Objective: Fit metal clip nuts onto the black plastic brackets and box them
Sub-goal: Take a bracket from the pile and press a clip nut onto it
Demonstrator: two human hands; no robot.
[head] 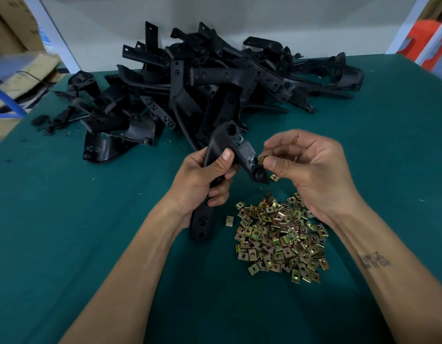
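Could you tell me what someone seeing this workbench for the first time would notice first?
Probably the big tangled heap of black plastic brackets at the far middle of the green table, then the glinting pile of brass-coloured clip nuts near the right forearm. Between them, the left hand grips one bracket while the right hand pinches a single clip nut at its end.

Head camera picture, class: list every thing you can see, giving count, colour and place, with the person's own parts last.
Held bracket: one, black, in the left hand, above the table.
Bracket pile: many, black, far side of the table.
Clip nuts: a heap, brassy, near right.
Pinched clip nut: one, brassy, at the held bracket's end.
Table: one, green.
Cardboard boxes: several, brown, far left.
Left hand: grips the bracket.
Right hand: pinches the nut.
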